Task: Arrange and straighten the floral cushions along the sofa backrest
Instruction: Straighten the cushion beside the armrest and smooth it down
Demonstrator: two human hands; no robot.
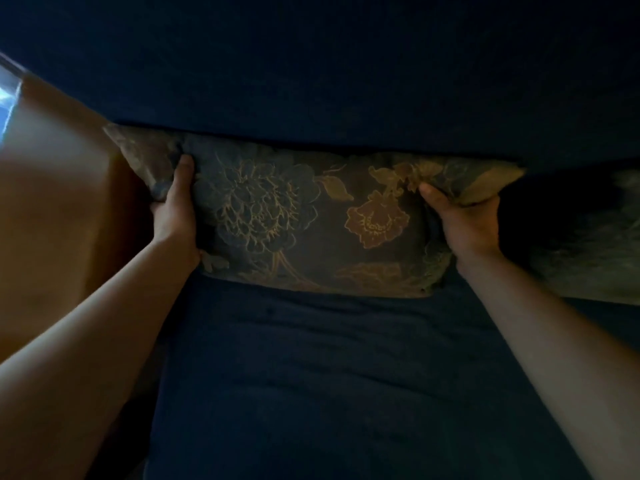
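A dark floral cushion (304,216) with gold-outlined flowers leans against the dark blue sofa backrest (346,81), its lower edge on the seat (329,375). My left hand (176,209) grips the cushion's left side, thumb on the front. My right hand (467,220) holds its upper right corner, fingers behind the fabric. A second floral cushion (595,244) lies at the right edge, dim and partly cut off, beside the first one.
A tan, orange-lit surface (59,209) rises at the left, next to the cushion's left end. A bright strip of window light (8,98) shows at the far left. The scene is very dark.
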